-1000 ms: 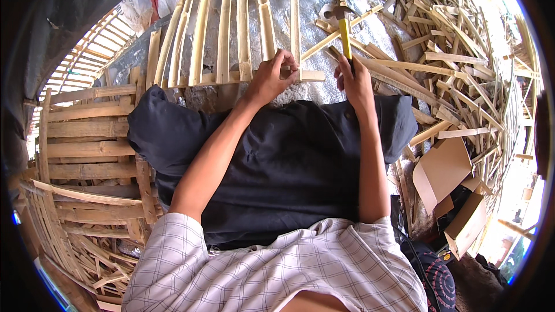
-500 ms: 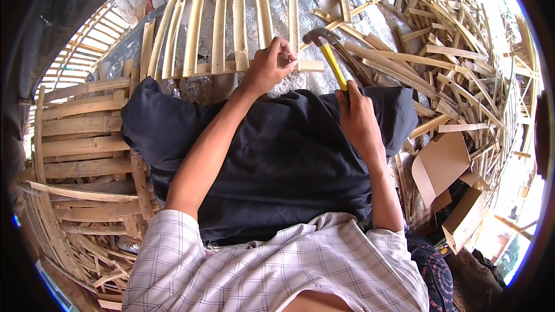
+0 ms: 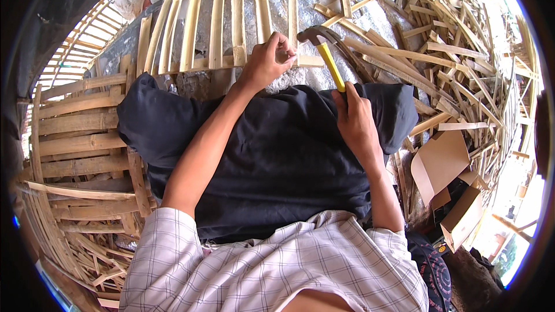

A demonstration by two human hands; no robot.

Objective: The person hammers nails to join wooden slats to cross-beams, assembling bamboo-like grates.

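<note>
Head: right hand (image 3: 358, 120) gripped yellow-handled metal hammer (image 3: 330, 65); left hand (image 3: 266, 65), apart, curled, hold unclear, by six-o'clock end of pale bamboo slat (image 3: 292, 6).

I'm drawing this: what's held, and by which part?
A hammer, by its handle, in the right hand. Can't tell whether the left hand holds anything.

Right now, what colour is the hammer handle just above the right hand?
The hammer handle is yellow there, seen best in the head view.
</note>
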